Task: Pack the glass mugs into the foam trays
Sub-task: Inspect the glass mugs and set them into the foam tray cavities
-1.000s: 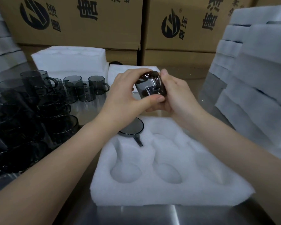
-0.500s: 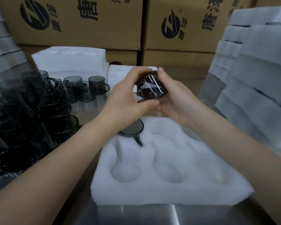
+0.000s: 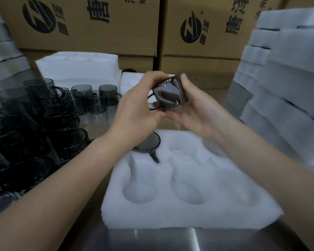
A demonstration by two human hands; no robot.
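Both hands hold one dark glass mug [image 3: 169, 96] up over the foam tray [image 3: 188, 211]. The left hand [image 3: 136, 113] and right hand [image 3: 194, 113] have fingers wrapped round it, maybe to check it. One mug [image 3: 149, 143] already sits in a hole.

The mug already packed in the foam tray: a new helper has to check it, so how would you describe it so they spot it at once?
Start at the white foam tray lying on the metal table nearest the person. In its far left pocket, below the left hand, sits the packed mug, sunk so that mainly its dark round rim and handle show. Unlike the loose mugs standing on the table to the left, it is the only one in foam.
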